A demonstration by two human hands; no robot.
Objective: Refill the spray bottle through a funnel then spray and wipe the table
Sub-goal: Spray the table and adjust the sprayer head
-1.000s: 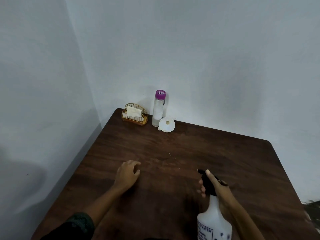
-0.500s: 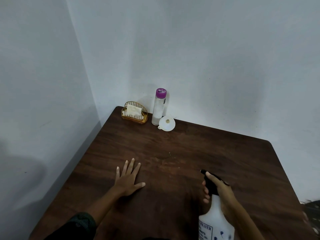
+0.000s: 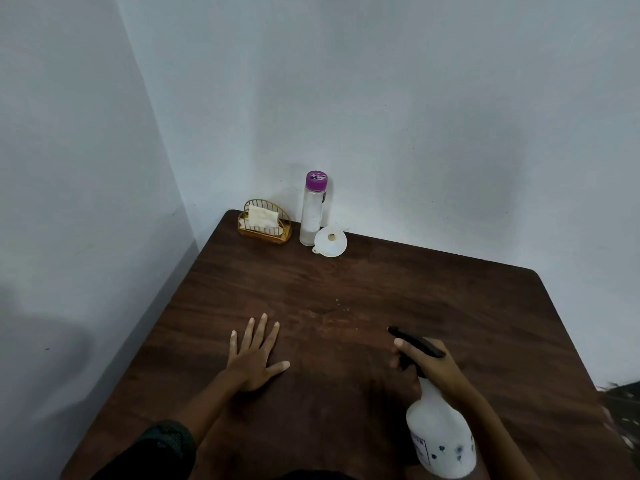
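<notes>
My right hand point(image 3: 429, 367) grips the black trigger head of a white spray bottle point(image 3: 441, 433) at the near right of the dark wooden table point(image 3: 381, 289), nozzle pointing left and away. My left hand point(image 3: 254, 355) lies flat on the table with fingers spread, left of the bottle. At the far corner a clear bottle with a purple cap point(image 3: 313, 209) stands upright. A white funnel point(image 3: 330, 241) lies beside it, wide mouth facing me. A gold wire holder with white cloth or napkins point(image 3: 265, 221) stands to the left of that bottle.
White walls close in the table at the back and on the left. A few small crumbs or specks point(image 3: 341, 306) dot the middle of the table. The table's right edge runs past a dark object point(image 3: 623, 403) at the frame's right border.
My left hand went from loosely curled to flat with fingers spread on the table. The spray bottle and my right hand shifted slightly toward me.
</notes>
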